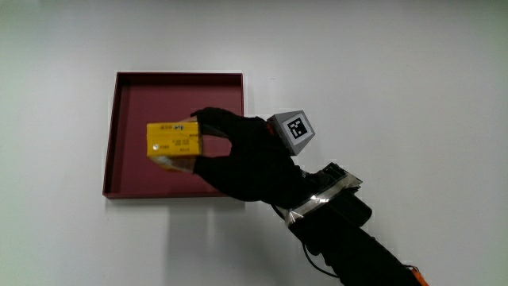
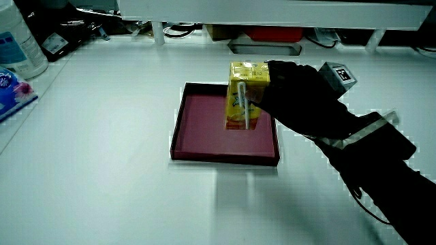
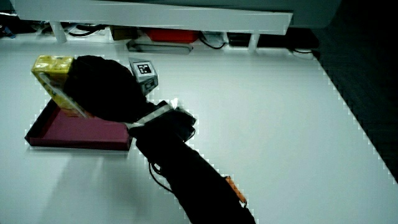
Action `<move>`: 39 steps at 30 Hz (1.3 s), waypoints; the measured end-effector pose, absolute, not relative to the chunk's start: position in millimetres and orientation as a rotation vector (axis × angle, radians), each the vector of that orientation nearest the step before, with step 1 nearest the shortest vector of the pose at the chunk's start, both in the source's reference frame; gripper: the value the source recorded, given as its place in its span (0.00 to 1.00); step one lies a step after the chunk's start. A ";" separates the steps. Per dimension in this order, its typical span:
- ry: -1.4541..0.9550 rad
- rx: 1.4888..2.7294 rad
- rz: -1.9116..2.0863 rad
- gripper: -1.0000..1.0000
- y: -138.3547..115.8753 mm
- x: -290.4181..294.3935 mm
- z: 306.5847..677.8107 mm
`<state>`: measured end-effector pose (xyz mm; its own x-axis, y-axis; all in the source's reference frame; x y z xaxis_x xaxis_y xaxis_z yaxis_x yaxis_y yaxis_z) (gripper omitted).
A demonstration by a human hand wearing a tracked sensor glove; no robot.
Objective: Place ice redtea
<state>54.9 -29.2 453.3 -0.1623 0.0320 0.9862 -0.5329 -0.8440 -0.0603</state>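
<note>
The ice red tea is a yellow drink carton [image 1: 173, 143] with a white straw on its side. The gloved hand [image 1: 238, 155] is shut on it, holding it upright over the dark red tray [image 1: 131, 91]. In both side views the carton [image 2: 245, 95] [image 3: 57, 81] hangs over the tray [image 2: 204, 119] [image 3: 68, 132], with its base low near the tray floor; whether it touches the floor I cannot tell. The hand [image 2: 300, 95] [image 3: 102, 87] grips the carton from the side, with the patterned cube [image 1: 292, 130] on its back.
The tray lies on a white table [image 1: 397, 63]. A low white partition [image 2: 272, 12] runs along the table's edge farthest from the person. A clear bottle [image 2: 19, 44] and a blue packet [image 2: 12, 88] stand at the table's edge in a side view.
</note>
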 end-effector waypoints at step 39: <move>-0.123 1.726 2.059 0.33 -18.6 59.3 551.4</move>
<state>59.3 -18.6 551.4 -0.1169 0.2784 0.9533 -0.3902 -0.8956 0.2137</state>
